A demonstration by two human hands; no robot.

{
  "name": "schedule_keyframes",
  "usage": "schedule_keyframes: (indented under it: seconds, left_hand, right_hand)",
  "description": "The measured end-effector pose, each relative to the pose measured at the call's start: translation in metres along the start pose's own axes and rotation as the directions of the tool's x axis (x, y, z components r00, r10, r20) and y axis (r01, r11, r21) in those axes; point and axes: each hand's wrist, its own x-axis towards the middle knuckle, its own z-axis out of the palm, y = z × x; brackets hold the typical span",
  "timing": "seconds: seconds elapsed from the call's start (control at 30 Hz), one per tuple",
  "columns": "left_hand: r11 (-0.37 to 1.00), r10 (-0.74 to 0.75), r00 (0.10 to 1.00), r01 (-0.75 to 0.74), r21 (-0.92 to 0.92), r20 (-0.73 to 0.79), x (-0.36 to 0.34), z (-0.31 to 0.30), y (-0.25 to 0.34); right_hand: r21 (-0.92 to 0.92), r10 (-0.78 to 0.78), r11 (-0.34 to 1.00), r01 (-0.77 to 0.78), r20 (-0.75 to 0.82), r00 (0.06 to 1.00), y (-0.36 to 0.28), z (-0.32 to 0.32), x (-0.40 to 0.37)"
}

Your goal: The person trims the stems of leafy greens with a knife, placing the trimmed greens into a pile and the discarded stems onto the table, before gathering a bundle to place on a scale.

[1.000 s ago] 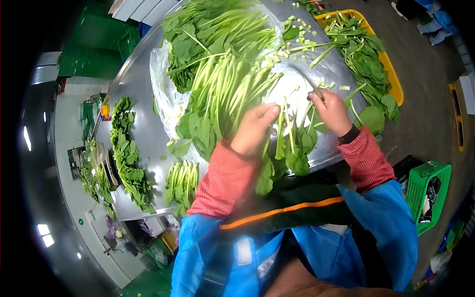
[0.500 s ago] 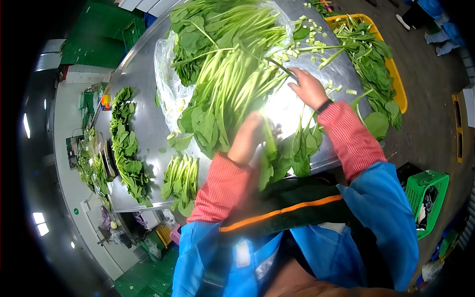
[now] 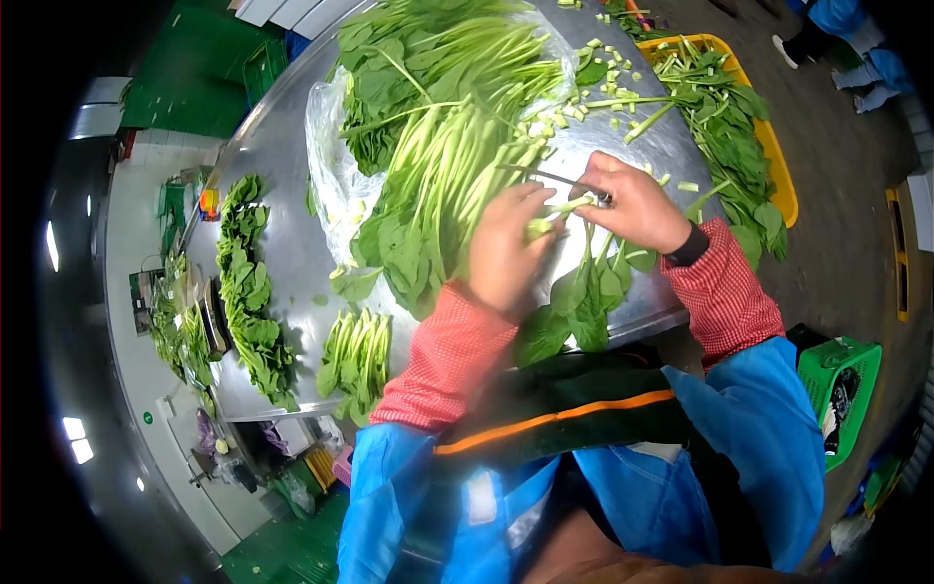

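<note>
My right hand [image 3: 640, 206] is closed round a knife [image 3: 550, 176], its thin blade pointing left over the stalks. Close beside it, my left hand [image 3: 506, 241] is curled on leafy green stalks [image 3: 541, 229], whose pale cut ends face my right hand. A large pile of leafy greens [image 3: 443, 161] lies just beyond my left hand, stems toward the right. More leaves [image 3: 584, 302] hang below my hands at the near table edge. Short chopped stem pieces [image 3: 608, 68] are scattered past the knife.
The metal table [image 3: 292, 136] also carries a plastic sheet [image 3: 331, 161], a small bundle of greens [image 3: 355, 350] and a row of greens [image 3: 243, 282]. A yellow crate [image 3: 778, 165] with leaves stands at the right. A green basket [image 3: 856, 409] sits lower right; people stand beyond.
My left hand has moved up and right with stalks in its fingers. My right hand has come lower, bringing the knife next to the left hand.
</note>
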Motion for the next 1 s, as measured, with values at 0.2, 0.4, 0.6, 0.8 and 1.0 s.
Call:
schedule_keyframes:
  seconds: [0.2, 0.4, 0.6, 0.8, 1.0]
  left_hand:
    - [0.991, -0.091, 0.989, 0.101, -0.092, 0.113, 0.011, 0.006, 0.002]
    - [0.695, -0.480, 0.833, 0.553, -0.459, 0.276, 0.024, -0.018, 0.014]
    - [0.605, -0.537, 0.788, 0.609, -0.513, 0.301, 0.018, -0.024, 0.020]
    - [0.840, -0.377, 0.905, 0.424, -0.339, 0.198, 0.010, -0.028, 0.012]
    - [0.312, -0.340, 0.762, 0.644, -0.699, 0.551, -0.006, -0.092, 0.016]
  right_hand:
    - [0.096, 0.075, 0.993, -0.061, -0.144, 0.987, -0.020, -0.022, -0.010]
    - [-0.322, 0.020, 0.937, -0.135, -0.337, 0.941, -0.029, -0.001, -0.030]
    - [0.075, 0.280, 0.960, -0.271, -0.328, 0.902, 0.005, 0.016, -0.039]
    - [0.301, 0.261, 0.930, -0.212, -0.133, 0.956, -0.018, 0.032, -0.027]
    - [-0.212, 0.294, 0.918, -0.334, -0.199, 0.935, 0.058, 0.032, -0.007]
